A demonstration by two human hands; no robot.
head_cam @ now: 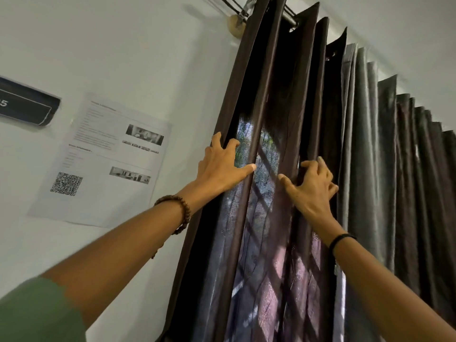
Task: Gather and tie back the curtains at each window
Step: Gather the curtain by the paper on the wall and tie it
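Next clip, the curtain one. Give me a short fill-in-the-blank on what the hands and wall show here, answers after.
1. The left hand grips the outer edge of the brown curtain, and its wrist wears a ____ bracelet.
2. The right hand has its fingers hooked into a ____ of that curtain.
3. The printed sheet taped to the wall carries a ____ code in its lower left corner.

Answers: beaded; fold; QR
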